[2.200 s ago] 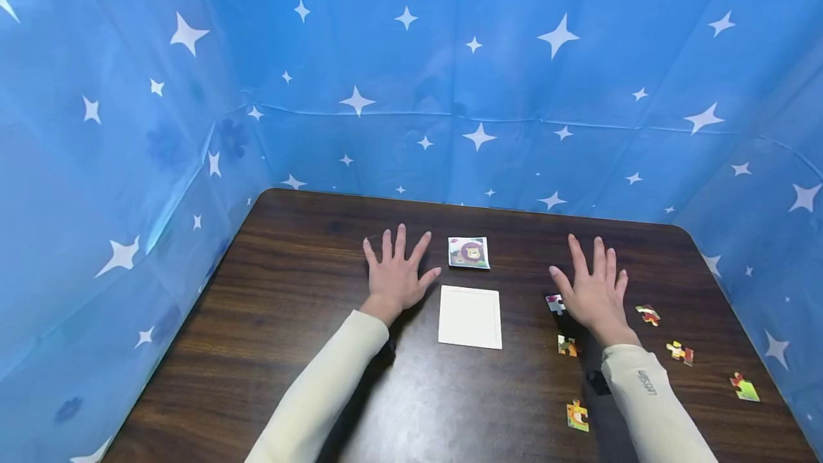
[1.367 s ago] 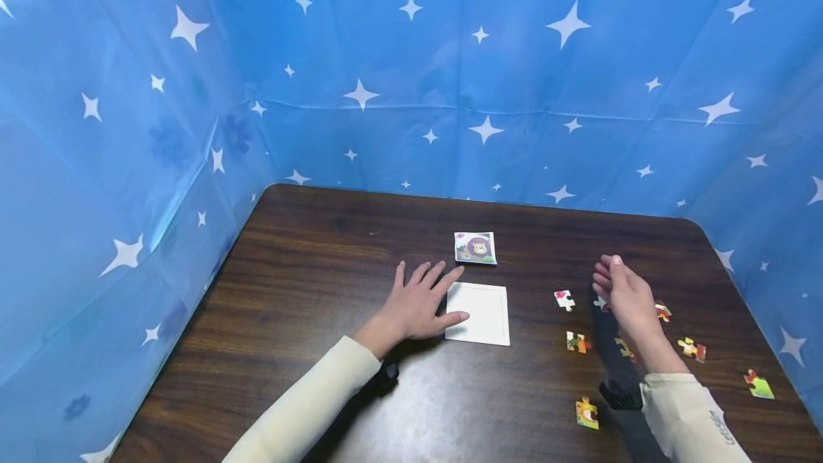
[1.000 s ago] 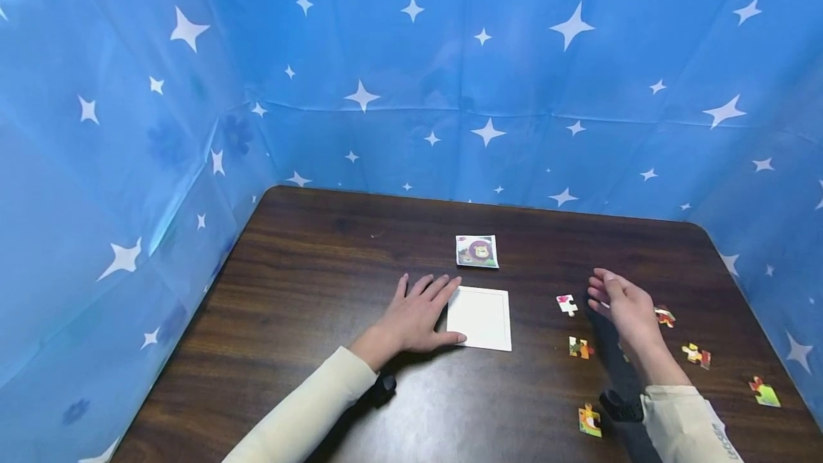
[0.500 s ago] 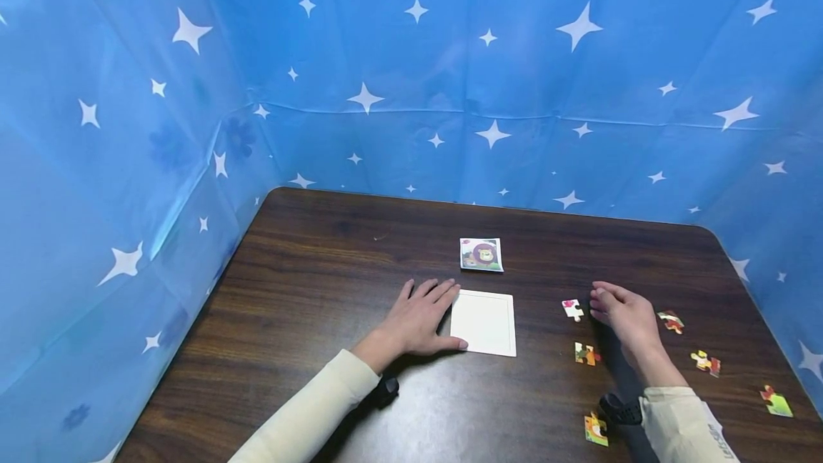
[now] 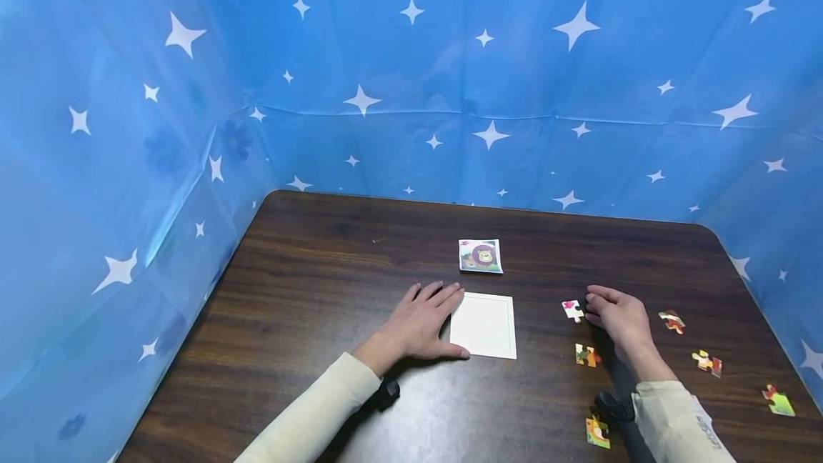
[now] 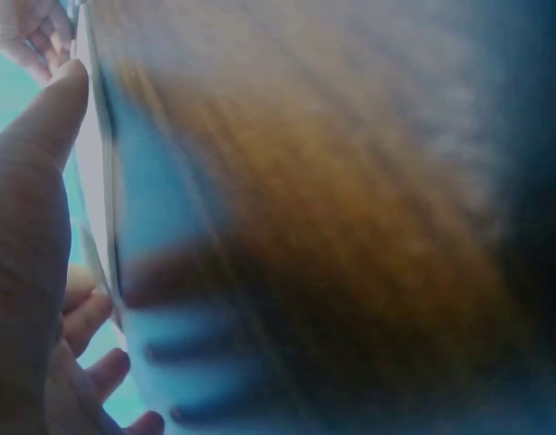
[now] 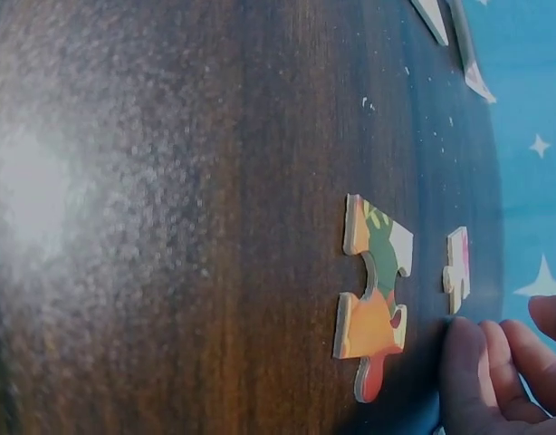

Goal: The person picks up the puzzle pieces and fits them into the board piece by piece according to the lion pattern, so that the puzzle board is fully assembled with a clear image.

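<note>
A white square puzzle board [image 5: 482,326] lies flat on the table. My left hand [image 5: 418,324] is at its left side, fingers spread, thumb by the near corner and index fingertip by the far corner. In the left wrist view the thumb [image 6: 56,113] meets the edge of the board [image 6: 95,172]. My right hand [image 5: 620,316] is low over the table, its fingers loosely bent, just right of a white and pink puzzle piece [image 5: 572,311]. Whether anything lies between its fingertips is hidden. An orange and green piece [image 7: 378,281] is near the right thumb [image 7: 465,362].
A lion picture card [image 5: 481,256] lies beyond the board. More puzzle pieces are scattered at the right: one near the front [image 5: 597,433], and a red and white piece [image 5: 672,321], a yellow and red piece [image 5: 707,363] and a green piece [image 5: 779,400] beyond the right hand. Blue star-patterned curtains [image 5: 411,77] surround the table.
My left hand has come from the table onto the board's left side. My right hand turned sideways, lowered, and moved toward the white and pink piece, covering where other pieces lay.
</note>
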A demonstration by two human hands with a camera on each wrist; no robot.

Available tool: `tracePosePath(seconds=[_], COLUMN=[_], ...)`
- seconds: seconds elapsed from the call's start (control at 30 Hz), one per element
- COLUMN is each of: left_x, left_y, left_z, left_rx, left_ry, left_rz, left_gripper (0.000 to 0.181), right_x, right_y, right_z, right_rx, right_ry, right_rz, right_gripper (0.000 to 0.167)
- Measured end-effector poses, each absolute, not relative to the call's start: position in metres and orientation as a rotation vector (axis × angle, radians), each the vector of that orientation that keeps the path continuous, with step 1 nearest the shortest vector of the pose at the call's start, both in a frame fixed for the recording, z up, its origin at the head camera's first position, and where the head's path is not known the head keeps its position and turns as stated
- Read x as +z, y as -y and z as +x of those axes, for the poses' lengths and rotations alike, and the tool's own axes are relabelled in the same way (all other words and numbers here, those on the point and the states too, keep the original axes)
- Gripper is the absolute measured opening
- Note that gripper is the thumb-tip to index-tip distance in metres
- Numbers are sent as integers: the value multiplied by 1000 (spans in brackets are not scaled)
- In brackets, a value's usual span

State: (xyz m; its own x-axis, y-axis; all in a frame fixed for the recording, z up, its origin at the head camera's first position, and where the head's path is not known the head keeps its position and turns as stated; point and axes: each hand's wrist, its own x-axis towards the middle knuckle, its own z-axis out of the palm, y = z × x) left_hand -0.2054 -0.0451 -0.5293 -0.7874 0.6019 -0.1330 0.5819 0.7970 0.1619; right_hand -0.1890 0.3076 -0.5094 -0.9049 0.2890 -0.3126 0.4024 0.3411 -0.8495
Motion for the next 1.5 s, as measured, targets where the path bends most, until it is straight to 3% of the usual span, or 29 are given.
tracePosePath(seconds=[0.87, 1.5], left_x=[-526, -523], left_y=[41, 45], left_z=[-202, -201], left_rx=[143, 122], left_ry=[-2806, -2774], left_rz=[941, 910], left_gripper=[101, 100], right_x=[-513, -517], right_y=[-301, -287], right_z=[-186, -185], right_rx=[-1087, -1044], right_ry=[-2860, -2950], right_rz=[531, 431], right_gripper=[39, 34])
